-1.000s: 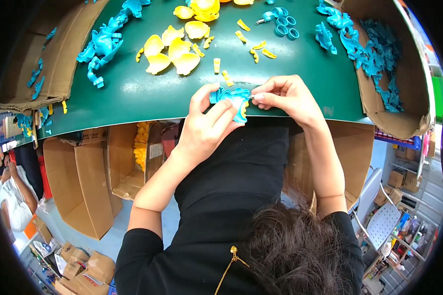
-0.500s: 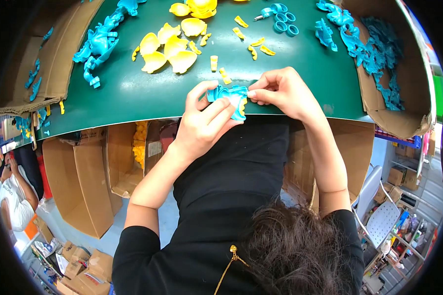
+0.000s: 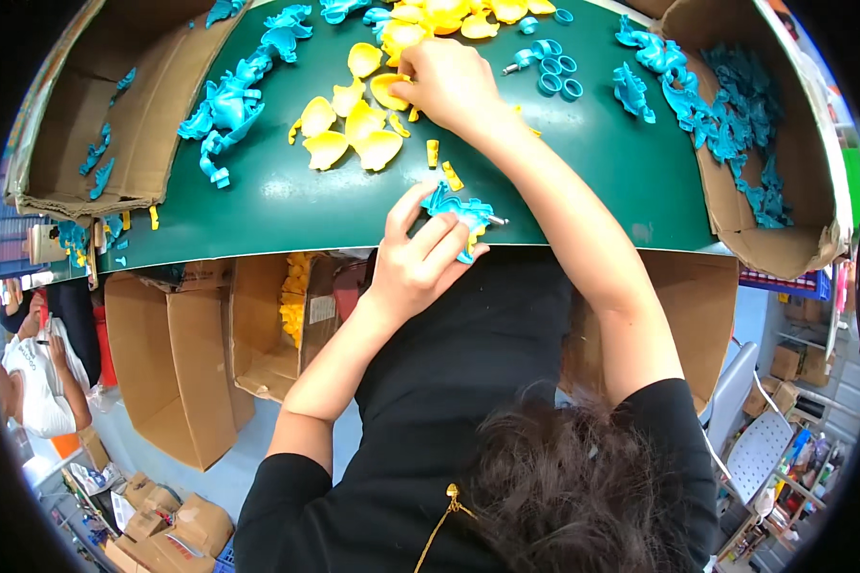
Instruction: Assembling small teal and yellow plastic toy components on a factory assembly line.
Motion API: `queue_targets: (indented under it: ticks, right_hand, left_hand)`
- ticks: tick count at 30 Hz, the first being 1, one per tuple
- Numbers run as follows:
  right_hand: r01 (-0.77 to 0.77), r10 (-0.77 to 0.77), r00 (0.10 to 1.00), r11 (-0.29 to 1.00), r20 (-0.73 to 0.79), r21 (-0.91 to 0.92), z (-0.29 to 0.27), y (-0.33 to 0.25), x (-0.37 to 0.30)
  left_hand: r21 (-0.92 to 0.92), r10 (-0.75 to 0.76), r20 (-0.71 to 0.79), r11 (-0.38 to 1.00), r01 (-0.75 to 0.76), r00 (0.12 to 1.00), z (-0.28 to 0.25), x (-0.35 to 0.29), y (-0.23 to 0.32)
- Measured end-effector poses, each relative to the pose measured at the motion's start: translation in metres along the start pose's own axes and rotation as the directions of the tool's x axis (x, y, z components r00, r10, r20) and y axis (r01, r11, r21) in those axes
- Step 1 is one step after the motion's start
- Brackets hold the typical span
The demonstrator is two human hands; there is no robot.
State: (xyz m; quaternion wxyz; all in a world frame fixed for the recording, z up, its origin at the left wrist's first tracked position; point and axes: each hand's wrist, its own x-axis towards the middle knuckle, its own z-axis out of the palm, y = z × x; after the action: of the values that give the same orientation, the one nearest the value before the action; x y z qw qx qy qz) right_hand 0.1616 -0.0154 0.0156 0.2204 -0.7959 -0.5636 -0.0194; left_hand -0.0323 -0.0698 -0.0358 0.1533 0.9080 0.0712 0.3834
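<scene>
My left hand (image 3: 419, 256) holds a turquoise moulded plastic piece (image 3: 457, 208) above the table's near edge, hollow side up. A yellow strip shows along its right side, partly behind my fingers. A small metal pin (image 3: 498, 221) sticks out to the right there. My right hand (image 3: 449, 84) is stretched forward among yellow plastic shells. Its thumb and finger pinch the rim of one curved yellow shell (image 3: 386, 94). More yellow shells (image 3: 365, 122) lie just left and nearer. Two short yellow strips (image 3: 451, 176) rest on the table by my left hand.
Turquoise moulded parts (image 3: 229, 105) lie at the left of the green table (image 3: 277, 215). Several turquoise rings (image 3: 549, 83) sit farther back. Open cardboard boxes stand left (image 3: 96, 181) and right (image 3: 801, 205), the right one with turquoise parts. Another person (image 3: 43, 372) is at far left.
My right hand has left the turquoise piece and reached forward to the yellow shells. My left hand still holds the piece; the pin at its right side now shows.
</scene>
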Motion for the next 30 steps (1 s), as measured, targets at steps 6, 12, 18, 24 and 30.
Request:
queue_targets:
  ticks: [6,12,18,24,30]
  right_hand:
    - [-0.041,-0.028,0.989,0.896,0.148,0.442,-0.05,0.02,-0.051]
    - [-0.321,0.212,0.944,0.423,0.251,0.848,-0.059,0.028,-0.133]
    - [-0.102,0.218,0.965,0.821,-0.143,0.561,-0.033,0.0,-0.153]
    - [-0.077,0.223,0.944,0.866,-0.244,0.495,-0.022,-0.006,-0.158]
    - [-0.098,0.15,0.962,0.97,-0.227,0.224,-0.036,-0.009,-0.154]
  left_hand:
    - [0.092,0.01,-0.032,0.996,-0.007,0.999,-0.004,-0.008,0.0]
    - [0.001,0.066,-0.004,0.998,-0.066,0.998,0.001,0.006,-0.002]
    - [0.004,0.079,-0.002,0.997,-0.079,0.997,0.005,0.005,-0.001]
    - [-0.018,0.075,-0.006,0.997,-0.075,0.997,0.003,0.004,-0.002]
    - [-0.014,0.092,-0.018,0.996,-0.092,0.996,0.003,0.003,-0.003]
